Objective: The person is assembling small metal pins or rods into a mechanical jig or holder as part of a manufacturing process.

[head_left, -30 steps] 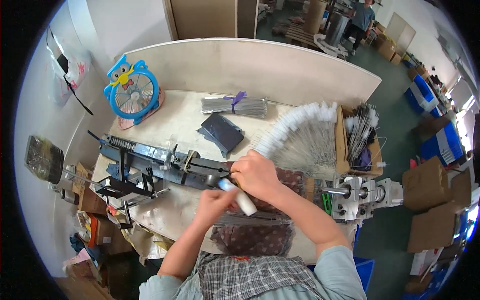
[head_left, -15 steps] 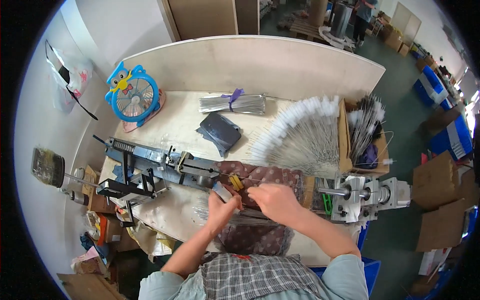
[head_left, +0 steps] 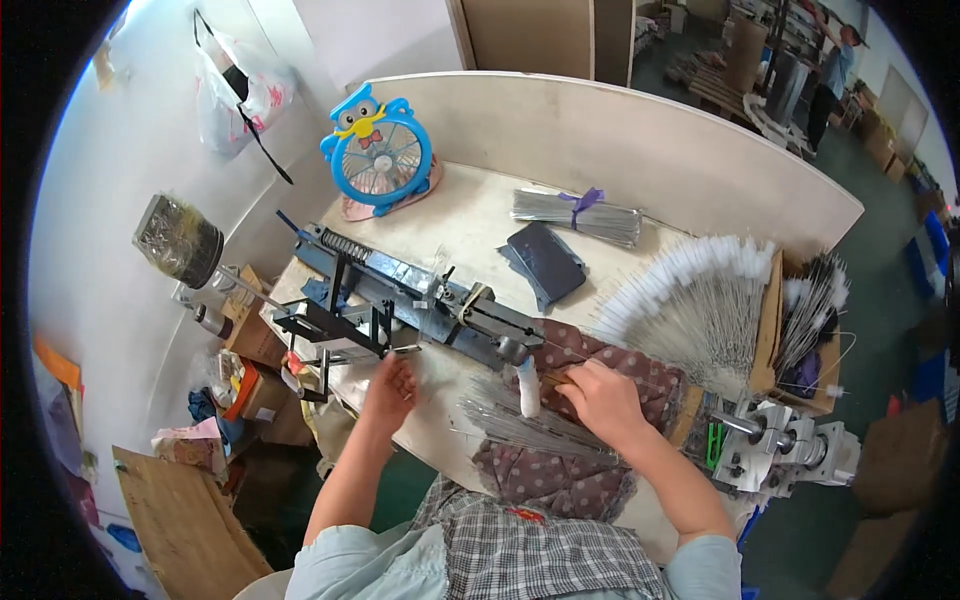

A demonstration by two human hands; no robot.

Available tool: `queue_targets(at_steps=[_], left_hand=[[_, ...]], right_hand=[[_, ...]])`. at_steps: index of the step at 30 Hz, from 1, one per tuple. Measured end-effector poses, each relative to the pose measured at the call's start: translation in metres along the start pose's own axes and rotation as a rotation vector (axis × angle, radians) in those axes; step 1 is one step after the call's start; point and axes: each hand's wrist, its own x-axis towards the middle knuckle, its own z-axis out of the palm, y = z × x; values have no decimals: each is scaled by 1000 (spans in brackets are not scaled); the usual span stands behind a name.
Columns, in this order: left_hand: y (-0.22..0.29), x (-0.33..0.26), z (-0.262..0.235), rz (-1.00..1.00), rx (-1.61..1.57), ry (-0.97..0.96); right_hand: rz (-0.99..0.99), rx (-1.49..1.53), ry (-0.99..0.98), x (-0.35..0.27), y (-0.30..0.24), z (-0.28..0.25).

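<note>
Pale table [head_left: 470, 195] with a plain board [head_left: 640, 130] along its far edge; we have a long dark metal fixture [head_left: 385, 280] on it, coil spring [head_left: 343, 247] near the left end. White cylindrical handle [head_left: 528, 392] juts from its right end, between our hands. Right hand [head_left: 606, 400]: fingers drawn together by a small yellow-brown piece [head_left: 553, 378]; can't tell if they pinch it. Polka-dot quilted cloth [head_left: 648, 378] beside. Left hand [head_left: 388, 396]: fingers loosely curled, near black bracket [head_left: 330, 328]. White-tipped wire brushes [head_left: 690, 320] fanned out right. Red print on plastic bag [head_left: 235, 100], too small for us to read.
</note>
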Motion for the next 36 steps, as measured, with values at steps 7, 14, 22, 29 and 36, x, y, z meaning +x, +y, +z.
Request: queue_targets(at_steps=[7,14,22,29,36], left_hand=[[16,11,-16,4,-39,-103],[-15,-6,16,281,36,-8],[-105,-93,187,120,295,-680],[-127,-84,199,224,335,-748],[-128,-93,211,196,353,-796]], right_hand=[[-5,-68,-26,-2,-11,-2],[-49,-110,18,-8,-33,-50],[348,235,81,-5,-10,-80],[227,163,120,-20,5,-85],[204,202,163,-30,10,-93]])
